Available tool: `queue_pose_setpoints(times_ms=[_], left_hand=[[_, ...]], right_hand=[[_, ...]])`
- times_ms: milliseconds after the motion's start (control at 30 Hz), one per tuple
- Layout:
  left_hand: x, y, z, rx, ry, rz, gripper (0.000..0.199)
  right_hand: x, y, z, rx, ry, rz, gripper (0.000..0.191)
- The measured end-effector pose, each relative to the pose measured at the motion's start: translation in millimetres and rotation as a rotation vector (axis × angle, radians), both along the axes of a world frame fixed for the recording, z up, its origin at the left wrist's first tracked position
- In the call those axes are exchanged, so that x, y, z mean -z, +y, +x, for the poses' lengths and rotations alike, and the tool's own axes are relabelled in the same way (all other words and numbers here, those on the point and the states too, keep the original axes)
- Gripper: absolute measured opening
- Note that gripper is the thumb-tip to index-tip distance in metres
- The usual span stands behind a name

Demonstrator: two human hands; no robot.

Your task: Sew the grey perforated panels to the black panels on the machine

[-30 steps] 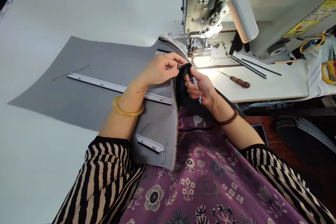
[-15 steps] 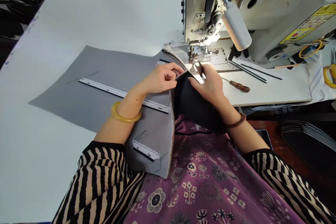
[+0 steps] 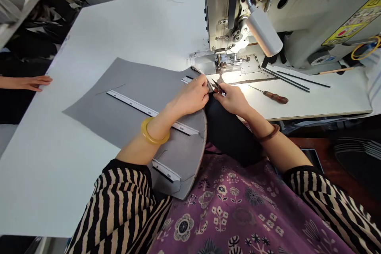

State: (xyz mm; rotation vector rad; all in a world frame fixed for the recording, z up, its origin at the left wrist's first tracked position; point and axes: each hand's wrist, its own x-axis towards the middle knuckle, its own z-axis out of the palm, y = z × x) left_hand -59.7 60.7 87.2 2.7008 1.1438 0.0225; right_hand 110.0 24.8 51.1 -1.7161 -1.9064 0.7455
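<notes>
Gray panel (image 3: 157,79): lies mostly on the white tabletop (image 3: 143,27), its curved right edge reaching over the lap; from my head view, the long axis runs left to right, slanting slightly down towards that edge.
Left hand (image 3: 193,96): on the panel near its upper right corner, forearm crossing over the gray surface; I take its fingers to be pinching the edge there, though the tips are partly hidden.
Right hand (image 3: 233,98): just past that edge, fingers closed around small dark snips (image 3: 219,88); I cannot tell whether the blades touch the panel.
Key relation: the gripped edge sits between the two hands, left of the snips; the left hand is nearer the panel, already on it, with the right hand just beside it.
White strips: the long strip (image 3: 133,103) slants along the panel and passes under the left forearm; the short strip (image 3: 166,171) lies lower, near the curved edge.
Black material (image 3: 229,129): under the right hand, just beside the curved edge; I cannot see whether they are joined.
Sewing machine (image 3: 222,12): just beyond both hands, its lit needle area near the corner.
Awl (image 3: 275,97): on the tabletop, right of the right hand.
Co-worker's hand (image 3: 40,82): at the far left edge, well apart from the work.
</notes>
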Motion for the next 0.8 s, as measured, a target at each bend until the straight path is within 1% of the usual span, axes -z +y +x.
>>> queue_pose_setpoints(times_ms=[67,100,167,233,300,367,400,433,467,500,567,600,667,733,800], left_hand=[[-0.2,5.4,-8.1,0.115,-0.1,-0.053,0.022],[0.3,7.3,-10.5,0.149,-0.149,-0.083,0.021],[3.3,9.9,-11.4,0.148,-0.231,-0.113,0.021],[8.3,11.8,-8.3,0.099,-0.291,-0.083,0.021],[13.7,14.0,-3.8,0.057,-0.33,-0.033,0.021],[17.5,16.5,-0.3,0.052,-0.339,-0.025,0.023],[18.6,17.7,0.7,0.056,-0.336,-0.035,0.024],[19.3,18.8,1.3,0.059,-0.329,-0.05,0.025],[19.5,19.6,1.5,0.061,-0.321,-0.065,0.025],[19.4,20.1,1.4,0.059,-0.316,-0.078,0.025],[18.7,20.3,1.0,0.05,-0.312,-0.096,0.025],[18.2,20.1,0.8,0.048,-0.311,-0.104,0.025],[17.1,19.3,0.4,0.053,-0.306,-0.113,0.026],[16.0,18.5,0.0,0.058,-0.3,-0.118,0.026],[15.3,18.1,-0.5,0.054,-0.302,-0.122,0.026]], right_hand=[[1.1,0.1,6.1,-0.028,-0.039,-0.011,0.009],[1.9,0.8,8.4,-0.035,-0.056,-0.015,0.009],[2.8,2.9,11.2,-0.028,-0.074,-0.022,0.012],[1.3,3.0,11.8,0.019,-0.044,-0.024,0.015],[-3.6,-2.5,10.1,0.13,0.093,0.024,0.019],[-10.4,-14.5,5.0,0.25,0.381,0.069,0.022],[-13.5,-22.0,1.0,0.279,0.576,0.041,0.025],[-15.9,-29.2,-3.7,0.278,0.784,-0.045,0.032],[-17.2,-35.5,-9.0,0.248,0.982,-0.193,0.039],[-17.3,-40.1,-14.3,0.209,1.151,-0.376,0.044],[-14.7,-42.9,-23.6,0.167,1.376,-0.721,0.047],[-12.7,-41.3,-26.7,0.179,1.443,-0.841,0.046],[-9.2,-34.9,-29.6,0.234,1.538,-0.968,0.049],[-7.4,-28.3,-29.1,0.274,1.608,-1.023,0.053],[-6.9,-24.2,-27.2,0.283,1.672,-1.064,0.055]])
